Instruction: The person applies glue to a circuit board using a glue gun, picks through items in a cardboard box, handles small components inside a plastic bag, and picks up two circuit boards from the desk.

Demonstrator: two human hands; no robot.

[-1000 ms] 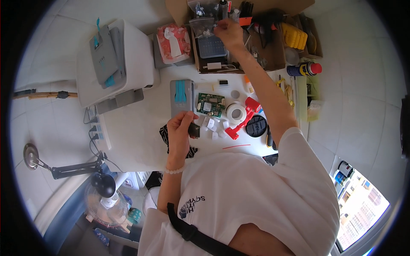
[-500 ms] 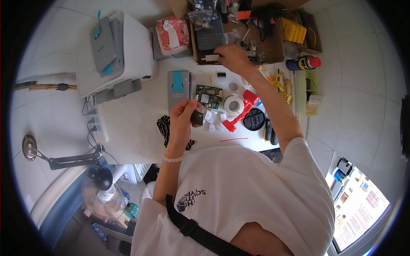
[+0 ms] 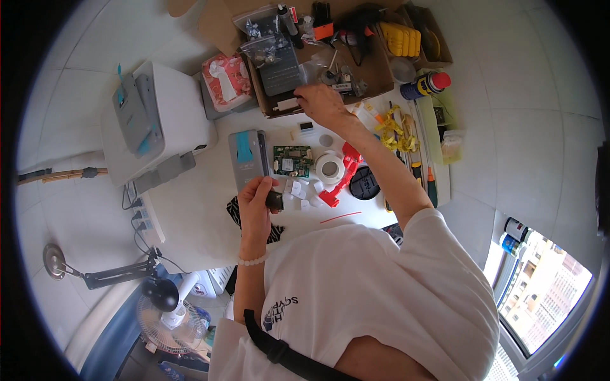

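My left hand [image 3: 256,206] is closed around a small dark rectangular block [image 3: 274,200], held over the near part of the white table. My right hand [image 3: 324,106] reaches over the near wall of an open cardboard box [image 3: 381,66]. Its fingertips are pinched at the end of a small white rectangular piece [image 3: 287,103]. Beyond my left hand lie a green circuit board [image 3: 292,160], several small white blocks [image 3: 295,188] and a grey flat case with a blue strip [image 3: 248,152]. A round white part [image 3: 329,167] touches or nearly touches a red plastic part [image 3: 343,178].
Bagged parts and a dark grey panel [image 3: 281,73] fill the box's left side. A spray can [image 3: 424,86] and yellow tape measure [image 3: 397,130] are at right. A black round lid [image 3: 365,183] lies under my right forearm. A white printer-like machine [image 3: 171,111] stands left.
The whole view has shifted, so the table and box appear lower and further left. Both hands keep their places, the left with the dark block, the right at the white piece in the box.
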